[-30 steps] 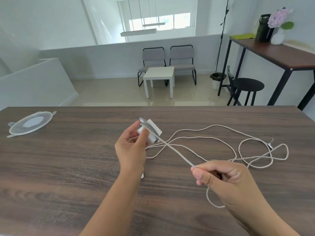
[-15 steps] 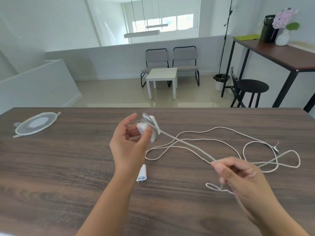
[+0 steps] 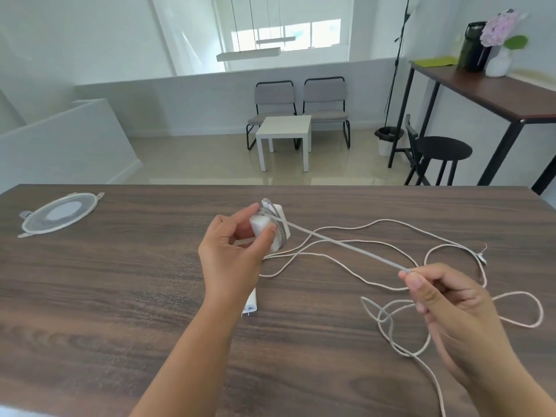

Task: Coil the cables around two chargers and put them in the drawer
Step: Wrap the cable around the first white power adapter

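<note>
right hand (image 3: 445,299) pinches the grey cable (image 3: 346,245), now drawn taut farther toward the counter (image 3: 120,296) right edge | left hand (image 3: 234,251) grip clasps charger one (image 3: 270,227), few turns wound | charger two (image 3: 251,305) flat behind left wrist, mid-counter | two cables, second cable (image 3: 376,284) loose | one lid (image 3: 60,212) far-left corner

we see bright daylight from the far window (image 3: 285,34), soft shadows, bowed edges, and slight blur throughout.

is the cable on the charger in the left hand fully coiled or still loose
Only partly coiled. A few turns wrap the charger in the left hand; the cable runs taut to the right hand, with loose loops beyond on the table.
</note>
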`<state>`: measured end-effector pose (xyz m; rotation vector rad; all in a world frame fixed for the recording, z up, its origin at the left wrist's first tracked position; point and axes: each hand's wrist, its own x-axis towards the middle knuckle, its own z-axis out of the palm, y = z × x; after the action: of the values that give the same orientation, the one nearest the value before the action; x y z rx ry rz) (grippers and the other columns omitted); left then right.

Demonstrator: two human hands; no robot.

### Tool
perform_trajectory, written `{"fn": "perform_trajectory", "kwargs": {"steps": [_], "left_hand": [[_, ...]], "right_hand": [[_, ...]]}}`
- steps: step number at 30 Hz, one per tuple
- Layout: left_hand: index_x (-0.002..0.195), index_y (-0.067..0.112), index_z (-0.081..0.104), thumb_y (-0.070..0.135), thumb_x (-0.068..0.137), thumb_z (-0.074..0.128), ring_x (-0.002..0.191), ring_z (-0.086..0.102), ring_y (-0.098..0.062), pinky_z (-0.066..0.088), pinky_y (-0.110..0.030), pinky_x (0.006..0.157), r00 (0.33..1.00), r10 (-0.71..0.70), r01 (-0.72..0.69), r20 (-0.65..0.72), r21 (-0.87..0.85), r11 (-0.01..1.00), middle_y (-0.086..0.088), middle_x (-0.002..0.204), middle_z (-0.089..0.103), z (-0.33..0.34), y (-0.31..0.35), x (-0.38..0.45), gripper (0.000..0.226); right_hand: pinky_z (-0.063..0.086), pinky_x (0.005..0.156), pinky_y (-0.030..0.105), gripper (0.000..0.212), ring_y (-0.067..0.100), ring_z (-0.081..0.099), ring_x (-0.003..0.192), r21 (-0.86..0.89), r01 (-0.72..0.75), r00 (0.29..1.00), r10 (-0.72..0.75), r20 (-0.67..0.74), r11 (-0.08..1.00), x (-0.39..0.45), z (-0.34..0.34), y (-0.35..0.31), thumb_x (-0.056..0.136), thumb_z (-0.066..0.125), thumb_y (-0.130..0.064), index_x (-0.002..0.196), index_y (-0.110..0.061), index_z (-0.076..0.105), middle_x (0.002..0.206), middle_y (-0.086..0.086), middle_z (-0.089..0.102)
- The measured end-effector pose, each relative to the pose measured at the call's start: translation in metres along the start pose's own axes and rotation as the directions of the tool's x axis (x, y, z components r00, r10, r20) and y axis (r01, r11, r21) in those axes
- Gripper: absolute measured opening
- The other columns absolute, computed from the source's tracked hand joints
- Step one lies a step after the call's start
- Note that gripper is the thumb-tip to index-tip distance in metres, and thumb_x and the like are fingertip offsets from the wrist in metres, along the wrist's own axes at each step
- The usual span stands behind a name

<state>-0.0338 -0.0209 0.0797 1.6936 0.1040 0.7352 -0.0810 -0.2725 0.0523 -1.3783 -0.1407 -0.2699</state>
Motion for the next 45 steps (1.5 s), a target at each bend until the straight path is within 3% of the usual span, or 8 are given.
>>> {"fn": "perform_trajectory", "kwargs": {"steps": [5,8,12,20,26,31,39,45], "left_hand": [[0.1,0.018,0.074,0.004,0.078,0.078,0.07,0.067,-0.01,0.058,-0.027,0.066,0.967,-0.253,0.25,0.021,-0.254,0.934,0.008,0.07,0.067,0.002,0.0,0.003,0.026],[0.101,0.011,0.072,0.002,0.081,0.075,0.066,0.069,-0.011,0.059,-0.028,0.061,0.941,-0.336,0.329,0.049,-0.378,0.865,0.006,0.069,0.065,0.007,0.007,0.003,0.023],[0.107,0.005,0.071,0.006,0.083,0.072,0.074,0.071,-0.018,0.062,-0.036,0.068,0.892,-0.435,0.438,0.123,-0.471,0.766,-0.012,0.095,0.071,0.014,0.01,0.003,0.024],[0.093,0.006,0.07,0.013,0.069,0.069,0.06,0.07,-0.013,0.059,-0.025,0.054,0.789,-0.527,0.596,0.315,-0.597,0.536,-0.005,0.071,0.074,0.023,0.011,-0.012,0.024],[0.109,0.002,0.068,0.013,0.072,0.071,0.071,0.071,-0.017,0.06,-0.028,0.056,0.801,-0.547,0.555,0.243,-0.644,0.527,-0.007,0.083,0.074,0.015,0.006,-0.009,0.039],[0.112,0.005,0.068,0.01,0.086,0.067,0.09,0.066,-0.025,0.058,-0.036,0.077,0.817,-0.552,0.532,0.166,-0.585,0.612,-0.016,0.105,0.072,0.005,-0.004,-0.005,0.026],[0.109,0.004,0.069,0.017,0.073,0.073,0.079,0.067,-0.021,0.059,-0.036,0.074,0.811,-0.544,0.554,0.217,-0.585,0.592,-0.007,0.084,0.075,0.013,0.002,-0.011,0.038],[0.088,0.008,0.067,0.012,0.09,0.061,0.054,0.067,-0.009,0.06,-0.025,0.054,0.799,-0.531,0.574,0.282,-0.622,0.533,0.003,0.055,0.066,0.015,0.01,-0.015,0.007]], "right_hand": [[0.036,0.048,0.012,0.006,0.005,0.041,0.049,-0.069,-0.051,0.995,0.057,0.085,0.996,-0.015,0.008,0.01,0.076,0.074,-0.017,0.073,-0.013,0.074,0.054,0.001,0.054],[0.037,0.05,0.014,0.023,0.005,0.043,0.052,-0.096,-0.042,0.989,0.055,0.136,0.995,-0.02,0.012,0.018,0.073,0.076,-0.033,0.069,-0.011,0.071,0.056,0.004,0.056],[0.034,0.054,0.023,0.025,0.014,0.041,0.057,-0.202,-0.073,0.974,0.114,0.198,0.977,-0.021,0.016,0.04,0.07,0.075,-0.041,0.066,-0.017,0.068,0.059,0.004,0.055],[0.028,0.054,0.023,0.021,0.006,0.033,0.053,-0.424,-0.03,0.905,0.204,0.373,0.905,-0.004,0.025,0.059,0.084,0.069,-0.021,0.064,-0.022,0.06,0.053,-0.011,0.045],[0.039,0.056,0.027,0.019,0.009,0.035,0.054,-0.405,-0.028,0.843,0.239,0.482,0.914,-0.002,0.031,0.047,0.079,0.069,-0.03,0.062,-0.026,0.062,0.053,-0.012,0.046],[0.032,0.049,0.009,0.021,-0.001,0.04,0.045,-0.2,-0.128,0.885,0.203,0.42,0.971,-0.001,0.017,0.032,0.085,0.062,0.006,0.066,0.0,0.058,0.047,-0.007,0.051],[0.033,0.056,0.019,0.019,0.013,0.039,0.059,-0.305,-0.046,0.9,0.172,0.4,0.951,0.009,-0.002,0.034,0.086,0.069,-0.017,0.068,-0.014,0.063,0.059,0.001,0.05],[0.032,0.055,0.018,0.018,0.015,0.037,0.058,-0.293,-0.02,0.919,0.132,0.37,0.956,0.025,-0.001,0.032,0.086,0.069,-0.015,0.069,-0.012,0.065,0.06,0.01,0.048]]}}
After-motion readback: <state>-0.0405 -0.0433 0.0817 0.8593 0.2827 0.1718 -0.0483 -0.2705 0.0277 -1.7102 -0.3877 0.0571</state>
